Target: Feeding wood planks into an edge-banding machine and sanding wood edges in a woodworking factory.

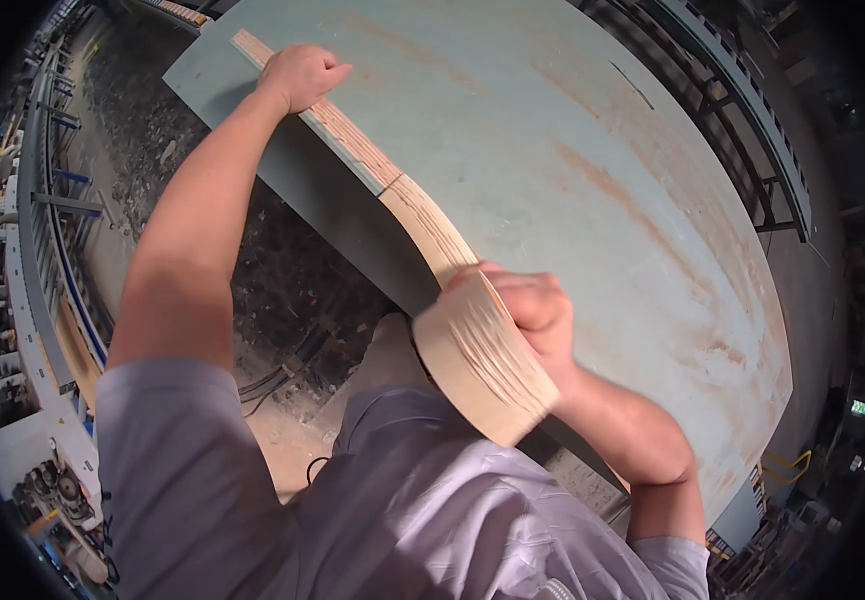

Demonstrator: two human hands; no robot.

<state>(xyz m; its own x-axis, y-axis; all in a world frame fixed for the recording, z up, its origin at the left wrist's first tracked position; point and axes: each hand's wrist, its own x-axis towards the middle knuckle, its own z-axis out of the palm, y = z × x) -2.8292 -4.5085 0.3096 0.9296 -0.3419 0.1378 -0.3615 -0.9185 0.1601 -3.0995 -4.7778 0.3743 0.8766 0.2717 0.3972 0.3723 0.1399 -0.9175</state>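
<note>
My right hand (537, 305) is wrapped round a wide roll of beige masking tape (497, 360), fingers partly behind it. From the roll a pulled-out, lengthwise-wrinkled strip of tape (432, 220) runs away to the far left. It follows the near left edge of a large grey-green board (592, 120), and a thin dark line crosses it partway along. Near the strip's far end my left hand (300, 77) is closed over it, thumb sticking out to the right. The undersides of the left fingers are hidden. Near my right hand the strip bends up off the board.
Brownish smears mark the board's surface. Dark debris litters the floor (282, 265) to the left, with cables (287, 375) near my legs. A metal rail frame (57, 200) runs along the far left, and another dark frame (752, 130) stands beyond the board.
</note>
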